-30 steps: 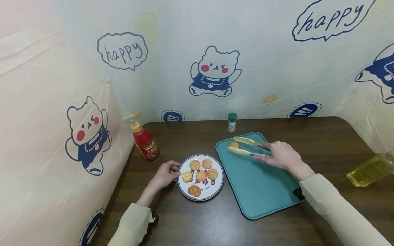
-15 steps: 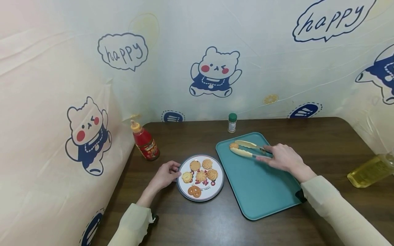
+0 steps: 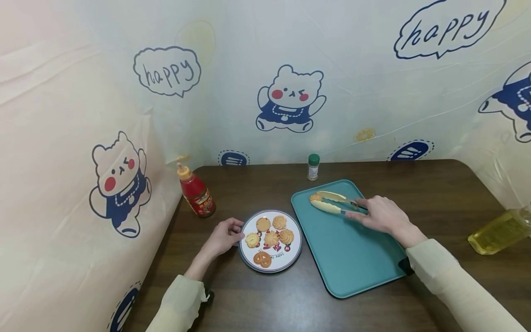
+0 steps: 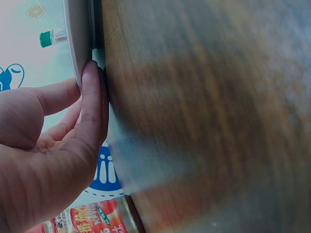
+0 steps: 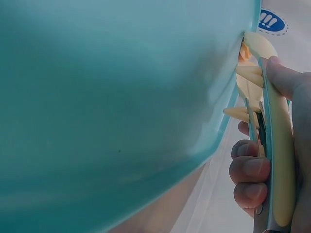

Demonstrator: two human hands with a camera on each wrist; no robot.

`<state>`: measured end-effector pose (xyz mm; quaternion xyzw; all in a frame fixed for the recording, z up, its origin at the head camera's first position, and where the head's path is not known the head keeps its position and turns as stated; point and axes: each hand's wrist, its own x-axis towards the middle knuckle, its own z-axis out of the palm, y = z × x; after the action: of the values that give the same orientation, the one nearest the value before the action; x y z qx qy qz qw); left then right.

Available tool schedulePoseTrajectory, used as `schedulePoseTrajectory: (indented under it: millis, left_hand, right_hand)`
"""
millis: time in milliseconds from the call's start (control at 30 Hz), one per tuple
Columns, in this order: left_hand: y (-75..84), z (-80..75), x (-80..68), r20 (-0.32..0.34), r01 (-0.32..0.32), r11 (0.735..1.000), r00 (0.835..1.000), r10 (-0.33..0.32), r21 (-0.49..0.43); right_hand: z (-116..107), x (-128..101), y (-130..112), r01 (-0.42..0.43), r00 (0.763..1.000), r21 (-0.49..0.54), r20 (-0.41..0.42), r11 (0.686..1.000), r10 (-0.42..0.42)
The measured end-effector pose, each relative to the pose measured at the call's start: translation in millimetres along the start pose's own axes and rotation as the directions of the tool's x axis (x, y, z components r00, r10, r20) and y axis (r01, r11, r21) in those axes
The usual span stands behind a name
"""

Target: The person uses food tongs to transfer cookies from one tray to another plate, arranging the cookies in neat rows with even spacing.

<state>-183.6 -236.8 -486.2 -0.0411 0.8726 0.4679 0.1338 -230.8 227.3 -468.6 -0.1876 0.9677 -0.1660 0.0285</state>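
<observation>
My left hand [image 3: 224, 236] pinches the left rim of a round white plate [image 3: 284, 259], thumb on top and fingers beneath, as the left wrist view also shows. On the plate lie several cookies, among them a pretzel-shaped one [image 3: 262, 259]. My right hand [image 3: 383, 215] grips a pair of tongs [image 3: 327, 207] with cream tips and metal arms. Between the tong tips, at the far left of a teal tray [image 3: 352, 263], is a swirled cookie [image 3: 315, 198]. In the right wrist view, my fingers [image 5: 250, 169] curl round the tong handles.
A red sauce bottle [image 3: 198, 193] with a yellow cap stands behind my left hand. Beyond the tray is a small green-capped shaker [image 3: 313, 167]. A bottle of yellow oil [image 3: 495, 232] is at the right. A printed curtain [image 3: 232, 110] surrounds the brown table [image 3: 249, 304].
The tongs have shifted slightly to the right, and their tips have come closer together around the swirled cookie. My left hand and the plate have stayed in place.
</observation>
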Motion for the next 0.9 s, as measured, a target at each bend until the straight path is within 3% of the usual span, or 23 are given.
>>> schedulePoseTrajectory:
  millis: [467,900]
  left_hand:
    - [-2.6,1.3,0.2,0.001,0.001,1.000,1.000,-0.001,-0.001]
    - [-1.0,0.2,0.6,0.000,0.004,1.000,1.000,-0.004,0.006]
  right_hand:
    - [-13.1,-18.8,-10.8,0.023,1.000,-0.004,-0.009,1.000,-0.023]
    - [-17.8,-44.8,-59.3,0.246,0.969,0.024,-0.004,0.969,-0.246]
